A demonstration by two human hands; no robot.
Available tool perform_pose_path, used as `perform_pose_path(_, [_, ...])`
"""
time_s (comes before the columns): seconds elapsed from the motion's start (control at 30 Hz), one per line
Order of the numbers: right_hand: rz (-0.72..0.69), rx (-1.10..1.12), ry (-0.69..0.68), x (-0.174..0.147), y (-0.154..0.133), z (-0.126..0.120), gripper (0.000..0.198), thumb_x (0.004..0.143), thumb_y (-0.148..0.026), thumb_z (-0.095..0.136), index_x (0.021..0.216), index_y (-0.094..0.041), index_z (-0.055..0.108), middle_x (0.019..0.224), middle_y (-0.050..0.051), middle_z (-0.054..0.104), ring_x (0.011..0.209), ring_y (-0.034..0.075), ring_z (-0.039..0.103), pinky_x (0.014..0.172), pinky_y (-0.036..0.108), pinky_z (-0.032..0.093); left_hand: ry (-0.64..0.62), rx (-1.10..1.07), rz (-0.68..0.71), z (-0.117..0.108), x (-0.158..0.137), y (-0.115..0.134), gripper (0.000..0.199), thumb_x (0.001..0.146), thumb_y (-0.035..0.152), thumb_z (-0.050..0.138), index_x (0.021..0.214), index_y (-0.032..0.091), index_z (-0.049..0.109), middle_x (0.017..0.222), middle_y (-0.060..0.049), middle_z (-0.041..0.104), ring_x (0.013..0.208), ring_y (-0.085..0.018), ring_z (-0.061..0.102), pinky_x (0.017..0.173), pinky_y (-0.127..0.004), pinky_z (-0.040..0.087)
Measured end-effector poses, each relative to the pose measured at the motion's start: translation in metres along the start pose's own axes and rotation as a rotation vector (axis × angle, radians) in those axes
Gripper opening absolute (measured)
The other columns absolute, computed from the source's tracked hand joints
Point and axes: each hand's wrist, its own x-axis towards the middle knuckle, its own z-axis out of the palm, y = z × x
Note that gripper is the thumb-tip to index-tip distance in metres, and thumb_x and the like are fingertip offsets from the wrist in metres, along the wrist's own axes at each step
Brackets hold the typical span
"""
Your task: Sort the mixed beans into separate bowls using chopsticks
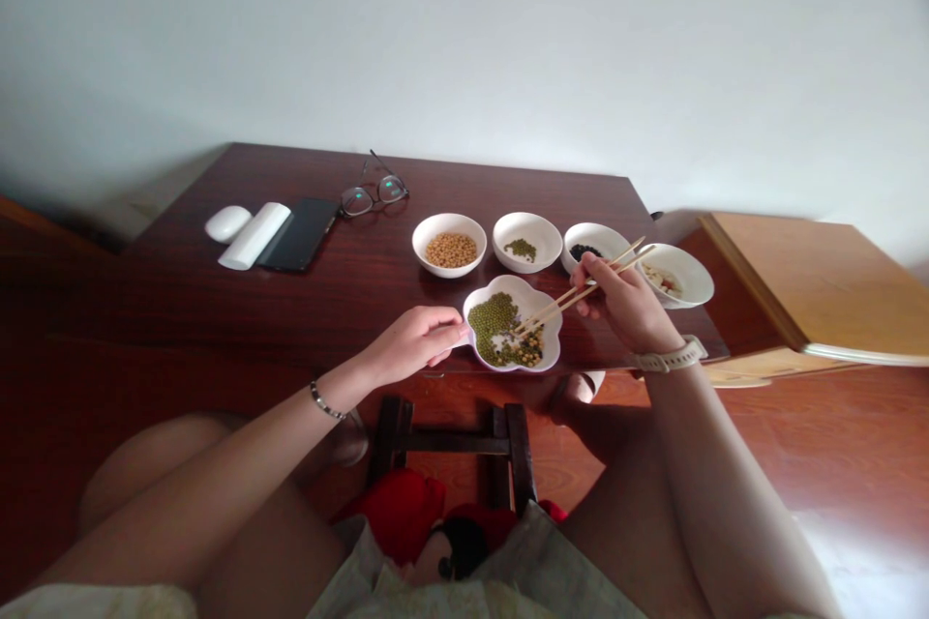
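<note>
My left hand (pixel 417 343) is closed around the short handle of a white flower-shaped bowl (pixel 546 298) near the table's front edge. Inside it lie green mung beans (pixel 494 313) and, toward the near right, a mix with yellowish beans (pixel 532 348). My right hand (pixel 622 300) grips a pair of wooden chopsticks (pixel 555 307), whose tips reach down into the mixed beans. Whether the tips pinch a bean is too small to tell. Behind stand round white bowls: one with yellow soybeans (pixel 451 250), one with a few mung beans (pixel 521 250), and one with black beans (pixel 584 251), partly hidden by my right hand.
At the right end stands a white bowl (pixel 695 280) with pale and reddish pieces. Eyeglasses (pixel 374 197), a dark phone (pixel 300 234), a white case (pixel 254 236) and a white mouse-like object (pixel 227 223) lie at left on the dark table (pixel 435 174). A wooden cabinet (pixel 820 276) stands right.
</note>
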Motion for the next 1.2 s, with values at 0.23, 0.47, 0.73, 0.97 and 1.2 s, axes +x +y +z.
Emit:
perform_pose_path(0.23, [0.020,0.015,-0.005,0.0016,-0.0017,0.0048,0.048,0.104,-0.065,0.069,0.082,-0.022,0.070,0.061,0.001,0.062,0.051,0.013,0.055,0.044,0.024,0.039,0.005,0.005,-0.007,-0.0003,0.0007,-0.0018,0.042,0.109,0.054,0.061,0.084,0.020,0.062,0.059,0.006,0.056,0.055,-0.011,0.048,0.058,-0.025,0.035])
perform_pose_path(0.47, [0.009,0.034,-0.037,0.0035,0.0006,0.0073,0.050,0.105,-0.065,0.069,0.081,-0.022,0.069,0.062,0.002,0.065,0.052,0.014,0.058,0.047,0.025,0.043,-0.003,0.005,-0.015,-0.0005,0.0005,-0.0013,0.042,0.110,0.052,0.060,0.084,0.020,0.062,0.059,0.006,0.055,0.054,-0.010,0.047,0.057,-0.025,0.035])
perform_pose_path(0.73, [0.021,0.040,-0.006,0.0051,0.0026,0.0041,0.049,0.104,-0.065,0.070,0.082,-0.021,0.070,0.064,0.002,0.064,0.052,0.013,0.058,0.046,0.023,0.042,-0.005,0.005,-0.006,-0.0005,0.0005,-0.0017,0.042,0.110,0.053,0.061,0.084,0.019,0.062,0.060,0.006,0.055,0.055,-0.010,0.047,0.059,-0.025,0.036])
perform_pose_path(0.97, [-0.014,0.022,0.016,0.0054,0.0043,0.0059,0.050,0.104,-0.065,0.070,0.080,-0.022,0.070,0.063,0.002,0.065,0.052,0.012,0.057,0.046,0.023,0.043,-0.002,0.013,-0.002,-0.0008,0.0002,-0.0020,0.042,0.111,0.053,0.060,0.084,0.020,0.062,0.059,0.006,0.056,0.055,-0.011,0.048,0.060,-0.025,0.037])
perform_pose_path(1.2, [0.015,0.065,0.036,0.0031,-0.0023,-0.0002,0.048,0.103,-0.064,0.072,0.079,-0.021,0.069,0.060,0.001,0.060,0.050,0.012,0.052,0.042,0.022,0.035,0.001,0.025,-0.006,-0.0005,0.0003,-0.0016,0.043,0.110,0.054,0.061,0.084,0.020,0.063,0.060,0.006,0.057,0.055,-0.011,0.048,0.060,-0.025,0.037])
